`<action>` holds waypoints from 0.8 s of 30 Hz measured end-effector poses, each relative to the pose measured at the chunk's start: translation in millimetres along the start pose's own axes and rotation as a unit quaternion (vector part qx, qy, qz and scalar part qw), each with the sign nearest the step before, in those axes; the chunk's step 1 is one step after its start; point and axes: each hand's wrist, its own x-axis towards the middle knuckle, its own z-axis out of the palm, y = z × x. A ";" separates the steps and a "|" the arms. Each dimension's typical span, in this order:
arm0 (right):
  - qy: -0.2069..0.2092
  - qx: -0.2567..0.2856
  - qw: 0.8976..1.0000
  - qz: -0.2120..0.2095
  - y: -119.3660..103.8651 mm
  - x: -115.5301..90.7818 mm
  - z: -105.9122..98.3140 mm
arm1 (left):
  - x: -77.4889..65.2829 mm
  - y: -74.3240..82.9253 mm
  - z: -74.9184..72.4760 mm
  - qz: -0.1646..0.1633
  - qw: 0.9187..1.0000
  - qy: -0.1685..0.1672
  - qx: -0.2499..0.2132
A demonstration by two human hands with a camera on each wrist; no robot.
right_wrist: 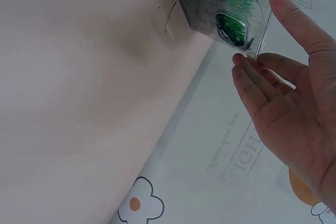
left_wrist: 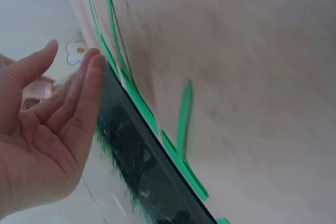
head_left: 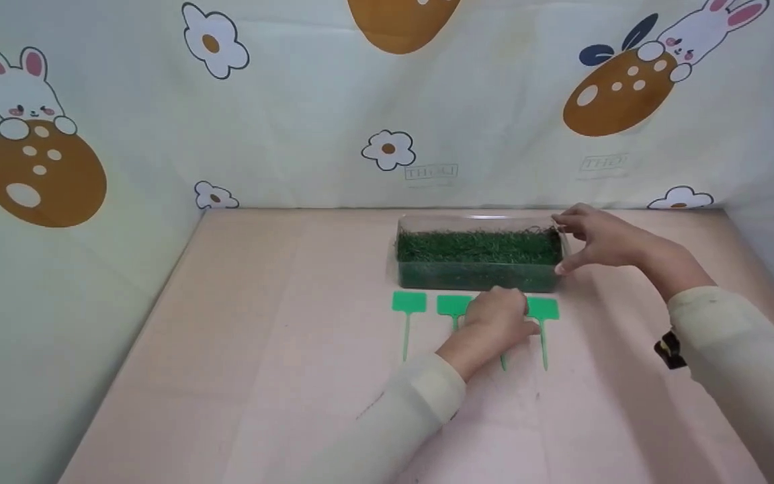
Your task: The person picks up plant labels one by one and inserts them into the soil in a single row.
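Observation:
A clear plastic box (head_left: 481, 275) lined with green artificial grass (head_left: 478, 247) stands near the back of the table. At its right end is my right hand (head_left: 605, 238), thumb by the front corner and fingertips at the back corner. The right wrist view shows these fingers fairly straight against the box corner. Several green plant labels lie in a row before the box, among them a left one (head_left: 409, 302) and a right one (head_left: 543, 309). My left hand (head_left: 494, 319) is over the middle labels, partly hiding them. Its fingers look extended in the left wrist view, holding nothing visible.
The box stands on a pale pink table (head_left: 293, 336). Behind it hangs a light cloth (head_left: 293, 134) printed with rabbits and flowers. A small black object (head_left: 670, 351) shows at the right sleeve (head_left: 729, 336).

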 end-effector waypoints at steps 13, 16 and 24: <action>-0.003 -0.022 1.000 -0.004 -1.2 -1.1 0.2 | 18.9 56.0 23.0 -0.057 0.970 -0.057 0.229; -0.005 -0.025 1.000 -0.005 -1.5 -0.5 -0.5 | 18.7 56.6 21.0 -0.063 0.971 -0.055 0.223; -0.012 -0.018 1.000 -0.001 -2.3 0.0 -0.2 | 17.4 43.9 10.9 -0.071 0.985 -0.061 0.144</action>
